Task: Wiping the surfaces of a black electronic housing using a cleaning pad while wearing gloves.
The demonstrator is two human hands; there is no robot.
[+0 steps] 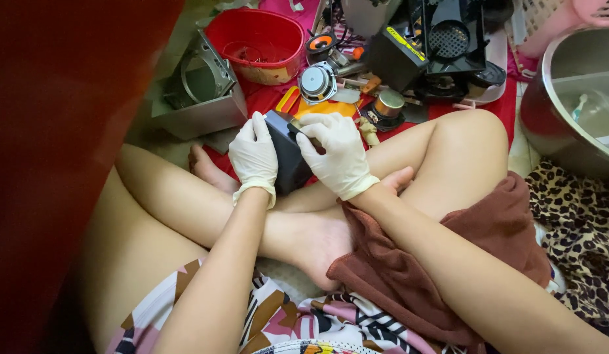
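I sit cross-legged on the floor wearing white gloves. My left hand (pixel 254 157) grips the left side of a small dark box-shaped casing (pixel 288 157) that stands between my hands, above my crossed legs. My right hand (pixel 336 154) is closed on a thin dark tool (pixel 303 132), whose tip rests against the top of the casing. The lower part of the casing is hidden behind my hands.
A red plastic bowl (pixel 262 39) and a grey metal frame (pixel 199 92) lie ahead on the left. Loose speaker drivers (pixel 317 82), a black speaker housing (pixel 442 39) and small parts crowd the red mat. A steel basin (pixel 573 98) stands right. A brown towel (pixel 435 262) covers my right leg.
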